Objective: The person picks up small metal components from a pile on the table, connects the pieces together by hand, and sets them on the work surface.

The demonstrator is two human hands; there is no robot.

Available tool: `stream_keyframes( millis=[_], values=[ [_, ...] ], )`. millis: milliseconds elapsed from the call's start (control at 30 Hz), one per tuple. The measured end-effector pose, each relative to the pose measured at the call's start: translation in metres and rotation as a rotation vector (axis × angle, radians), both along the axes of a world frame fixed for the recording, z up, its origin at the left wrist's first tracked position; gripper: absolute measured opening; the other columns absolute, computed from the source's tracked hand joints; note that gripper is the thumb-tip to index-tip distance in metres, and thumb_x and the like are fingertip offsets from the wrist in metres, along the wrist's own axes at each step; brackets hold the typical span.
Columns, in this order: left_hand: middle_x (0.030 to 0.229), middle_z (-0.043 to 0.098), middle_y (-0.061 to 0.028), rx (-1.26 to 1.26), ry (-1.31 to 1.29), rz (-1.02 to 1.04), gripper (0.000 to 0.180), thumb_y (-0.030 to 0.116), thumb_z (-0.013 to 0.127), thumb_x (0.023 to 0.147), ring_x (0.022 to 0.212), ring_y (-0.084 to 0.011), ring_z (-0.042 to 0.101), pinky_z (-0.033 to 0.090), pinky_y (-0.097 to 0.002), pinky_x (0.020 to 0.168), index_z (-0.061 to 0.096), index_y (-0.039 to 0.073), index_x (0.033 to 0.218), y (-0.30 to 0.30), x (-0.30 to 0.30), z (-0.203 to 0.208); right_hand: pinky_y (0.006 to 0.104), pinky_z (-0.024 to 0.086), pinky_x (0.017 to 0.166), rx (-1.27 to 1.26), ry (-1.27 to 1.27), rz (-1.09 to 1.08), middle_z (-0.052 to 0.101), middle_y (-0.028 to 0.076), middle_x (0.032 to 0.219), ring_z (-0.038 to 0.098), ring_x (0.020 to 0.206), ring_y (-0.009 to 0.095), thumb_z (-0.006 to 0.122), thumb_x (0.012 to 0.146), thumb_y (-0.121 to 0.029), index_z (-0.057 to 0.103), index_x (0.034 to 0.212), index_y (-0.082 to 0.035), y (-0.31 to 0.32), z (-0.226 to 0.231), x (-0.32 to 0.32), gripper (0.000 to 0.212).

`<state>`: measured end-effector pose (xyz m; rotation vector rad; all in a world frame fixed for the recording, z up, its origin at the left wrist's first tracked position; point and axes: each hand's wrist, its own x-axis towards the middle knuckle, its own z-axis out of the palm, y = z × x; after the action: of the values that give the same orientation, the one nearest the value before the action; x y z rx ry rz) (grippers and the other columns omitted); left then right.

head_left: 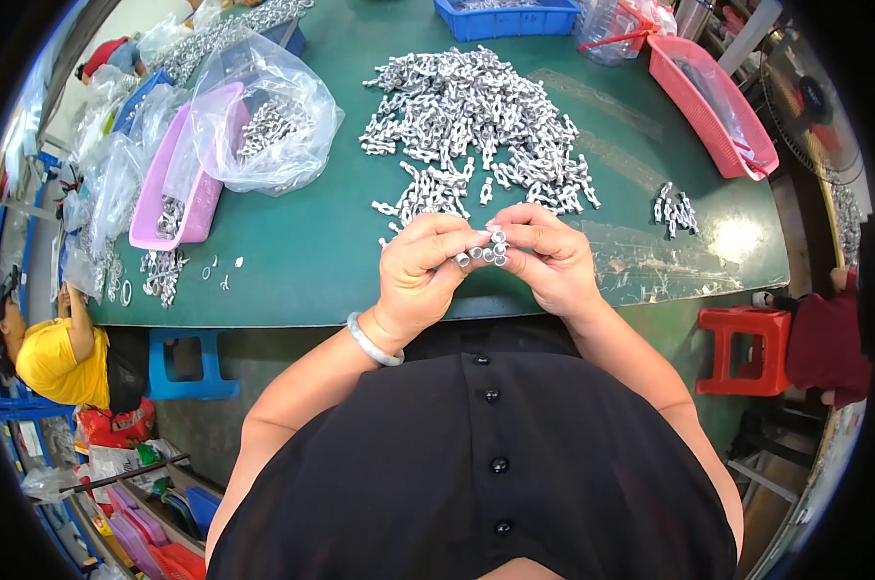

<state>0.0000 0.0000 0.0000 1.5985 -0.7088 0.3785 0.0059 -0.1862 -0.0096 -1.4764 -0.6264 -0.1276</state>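
Between my two hands, over the near edge of the green table, is a small bunch of silver metal parts (482,254) with round, hollow ends facing me. My left hand (423,261) pinches the bunch from the left with thumb and fingers; a pale bangle (372,340) circles that wrist. From the other side, my right hand (545,256) grips parts of the same bunch, its fingertips almost meeting the left ones. Just beyond the hands spreads a large heap of similar twisted silver metal parts (466,106). My fingers hide part of the held pieces.
A small group of metal parts (675,211) lies at right on the green table (331,261). Pink basket (713,116), blue tray (505,21), purple basket (205,208) and clear plastic bag (307,87) stand around. People sit left and right, near a blue stool (191,387) and red stool (717,382).
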Motion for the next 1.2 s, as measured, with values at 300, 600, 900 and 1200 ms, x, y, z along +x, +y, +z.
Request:
stream_keyframes(
  millis=[300, 600, 900, 1200],
  values=[
    [0.088, 0.061, -0.0051, 0.038, -0.041, 0.091, 0.032, -0.007, 0.071, 0.072, 0.078, -0.012, 0.056, 0.045, -0.0223, 0.065, 0.068, 0.005, 0.102, -0.002, -0.002, 0.005, 0.0265, 0.048, 0.078, -0.061, -0.038, -0.041, 0.063, 0.01, 0.101, 0.06, 0.09, 0.016, 0.067, 0.079, 0.002, 0.067, 0.1, 0.0, 0.003, 0.007, 0.001, 0.022],
    [0.088, 0.062, -0.0028, -0.05, 0.357, 0.071, 0.029, 0.005, 0.069, 0.081, 0.076, -0.0096, 0.056, 0.046, -0.022, 0.067, 0.065, 0.002, 0.109, -0.008, -0.003, 0.001, 0.0262, 0.047, 0.069, -0.202, -0.03, -0.151, 0.063, 0.008, 0.091, 0.06, 0.078, 0.015, 0.065, 0.081, -0.003, 0.066, 0.096, 0.0, 0.006, 0.02, 0.0, 0.015],
    [0.094, 0.058, -0.0021, -0.401, 0.955, -0.224, 0.027, 0.011, 0.055, 0.093, 0.082, -0.0095, 0.053, 0.046, -0.0241, 0.074, 0.052, 0.0, 0.117, -0.014, 0.002, -0.004, 0.0315, 0.047, 0.062, -0.518, 0.187, -0.169, 0.061, 0.012, 0.078, 0.061, 0.068, 0.024, 0.063, 0.081, -0.012, 0.068, 0.088, -0.001, 0.009, 0.037, 0.009, 0.013],
    [0.09, 0.058, -0.0028, -0.572, 1.213, -0.176, 0.029, 0.031, 0.044, 0.098, 0.077, -0.0116, 0.052, 0.044, -0.0273, 0.072, 0.055, 0.005, 0.103, -0.018, 0.011, -0.003, 0.037, 0.049, 0.065, -0.62, 0.223, -0.02, 0.064, 0.019, 0.077, 0.064, 0.074, 0.029, 0.061, 0.08, -0.015, 0.066, 0.081, 0.002, 0.012, 0.054, 0.018, 0.019]
  ],
)
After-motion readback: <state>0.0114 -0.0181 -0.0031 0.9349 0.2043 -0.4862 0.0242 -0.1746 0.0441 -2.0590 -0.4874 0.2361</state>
